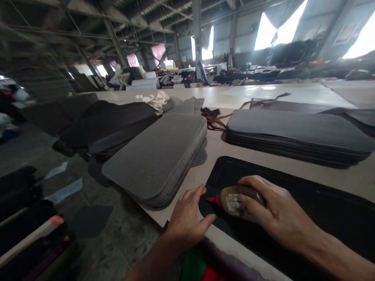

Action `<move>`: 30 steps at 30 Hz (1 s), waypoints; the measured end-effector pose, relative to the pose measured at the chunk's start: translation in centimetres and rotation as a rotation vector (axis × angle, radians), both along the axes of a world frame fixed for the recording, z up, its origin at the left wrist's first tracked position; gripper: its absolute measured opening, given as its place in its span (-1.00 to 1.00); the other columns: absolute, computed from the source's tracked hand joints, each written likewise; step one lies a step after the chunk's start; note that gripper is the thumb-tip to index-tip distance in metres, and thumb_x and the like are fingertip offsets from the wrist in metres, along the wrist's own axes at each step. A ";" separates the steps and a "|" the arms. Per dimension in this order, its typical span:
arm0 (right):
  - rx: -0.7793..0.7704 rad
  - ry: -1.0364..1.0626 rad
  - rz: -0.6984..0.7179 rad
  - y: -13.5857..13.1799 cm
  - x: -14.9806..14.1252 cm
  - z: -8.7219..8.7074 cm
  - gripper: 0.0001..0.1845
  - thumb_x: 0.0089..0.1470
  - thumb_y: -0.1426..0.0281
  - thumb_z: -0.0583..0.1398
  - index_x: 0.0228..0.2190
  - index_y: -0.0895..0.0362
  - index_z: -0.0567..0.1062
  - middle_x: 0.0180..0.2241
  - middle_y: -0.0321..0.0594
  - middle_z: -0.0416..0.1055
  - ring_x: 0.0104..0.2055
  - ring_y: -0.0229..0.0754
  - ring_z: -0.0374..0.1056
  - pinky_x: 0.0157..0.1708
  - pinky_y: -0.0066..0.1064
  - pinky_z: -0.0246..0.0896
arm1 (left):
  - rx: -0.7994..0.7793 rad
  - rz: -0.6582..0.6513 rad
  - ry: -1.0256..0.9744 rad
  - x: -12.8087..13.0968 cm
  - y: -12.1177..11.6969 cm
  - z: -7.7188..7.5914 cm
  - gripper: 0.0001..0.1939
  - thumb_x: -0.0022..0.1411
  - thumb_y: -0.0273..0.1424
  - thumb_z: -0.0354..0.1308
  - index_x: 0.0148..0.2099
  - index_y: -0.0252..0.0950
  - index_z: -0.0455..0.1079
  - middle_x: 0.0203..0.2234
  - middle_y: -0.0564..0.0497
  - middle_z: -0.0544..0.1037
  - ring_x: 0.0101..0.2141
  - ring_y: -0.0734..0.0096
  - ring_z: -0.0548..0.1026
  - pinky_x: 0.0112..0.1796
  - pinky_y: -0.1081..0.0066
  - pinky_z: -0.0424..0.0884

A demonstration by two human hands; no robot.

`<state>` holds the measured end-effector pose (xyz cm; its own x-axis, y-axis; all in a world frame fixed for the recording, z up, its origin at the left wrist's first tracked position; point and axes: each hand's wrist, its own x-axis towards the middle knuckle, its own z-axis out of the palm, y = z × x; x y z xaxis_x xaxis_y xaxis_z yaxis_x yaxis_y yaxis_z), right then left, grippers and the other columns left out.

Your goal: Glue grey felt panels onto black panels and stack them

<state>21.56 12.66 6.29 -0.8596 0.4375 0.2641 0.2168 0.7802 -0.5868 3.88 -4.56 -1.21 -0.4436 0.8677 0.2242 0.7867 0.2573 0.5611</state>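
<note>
My right hand is closed round a brownish glue bottle with a worn label and a red nozzle. The nozzle points left and touches the left end of a long black panel lying on the tan table. My left hand lies flat with fingers spread, pressing the panel's left corner and the table edge just beside the nozzle.
A stack of grey felt pads overhangs the table edge to the left. A longer stack of grey panels lies behind. Dark fabric piles and cream rags sit further back. Loose pieces cover the floor at left.
</note>
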 end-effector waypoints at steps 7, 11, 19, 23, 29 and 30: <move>0.008 -0.080 0.001 0.1 -0.8 1.2 -0.73 0.28 0.22 0.02 -0.12 0.06 0.41 -0.20 -0.21 0.41 -0.22 -0.10 0.36 -0.21 -0.23 0.19 | -0.003 0.000 0.014 -0.2 -0.1 -0.1 -0.21 0.13 -0.35 0.33 0.34 -0.29 0.10 0.17 -0.10 0.42 0.19 0.14 0.32 0.23 0.08 0.25; 0.046 -0.126 0.007 0.1 -1.2 2.2 -0.75 0.26 0.23 0.01 -0.16 0.04 0.41 -0.25 -0.23 0.41 -0.26 -0.09 0.34 -0.24 -0.23 0.13 | -0.011 0.005 0.017 -0.2 -0.1 -0.1 -0.21 0.15 -0.33 0.33 0.35 -0.29 0.09 0.18 -0.10 0.42 0.19 0.14 0.31 0.23 0.08 0.25; 0.081 -0.175 0.009 0.1 -1.8 3.3 -0.77 0.24 0.25 0.01 -0.19 0.05 0.41 -0.30 -0.23 0.40 -0.30 -0.11 0.31 -0.28 -0.27 0.06 | -0.021 0.005 0.010 -0.1 -0.1 0.0 -0.23 0.15 -0.33 0.31 0.34 -0.31 0.11 0.17 -0.11 0.42 0.19 0.14 0.32 0.23 0.07 0.26; 0.071 -0.195 0.009 0.2 -1.6 3.9 -0.78 0.23 0.24 0.01 -0.25 0.05 0.40 -0.34 -0.24 0.40 -0.32 -0.11 0.29 -0.31 -0.29 0.03 | -0.017 -0.003 0.020 -0.1 -0.2 0.1 -0.23 0.15 -0.33 0.31 0.34 -0.31 0.10 0.18 -0.12 0.42 0.20 0.14 0.31 0.24 0.08 0.25; 0.105 -0.205 0.010 0.5 -1.0 4.5 -0.79 0.23 0.26 0.02 -0.25 0.06 0.41 -0.36 -0.25 0.40 -0.33 -0.12 0.29 -0.34 -0.31 -0.03 | -0.012 0.003 0.025 -0.1 -0.1 0.0 -0.25 0.16 -0.32 0.31 0.33 -0.32 0.13 0.17 -0.14 0.42 0.18 0.12 0.33 0.23 0.07 0.27; 0.107 -0.203 0.009 0.5 -1.0 4.6 -0.79 0.23 0.27 0.02 -0.25 0.06 0.41 -0.36 -0.25 0.41 -0.33 -0.12 0.29 -0.34 -0.32 -0.03 | -0.007 0.003 0.027 -0.1 -0.1 0.0 -0.24 0.16 -0.32 0.30 0.33 -0.32 0.12 0.17 -0.14 0.42 0.19 0.11 0.33 0.22 0.06 0.27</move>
<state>20.52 13.14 10.86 -0.9038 0.4080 0.1295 0.3146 0.8382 -0.4454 3.75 -4.64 -1.22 -0.4399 0.8682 0.2297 0.8008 0.2634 0.5379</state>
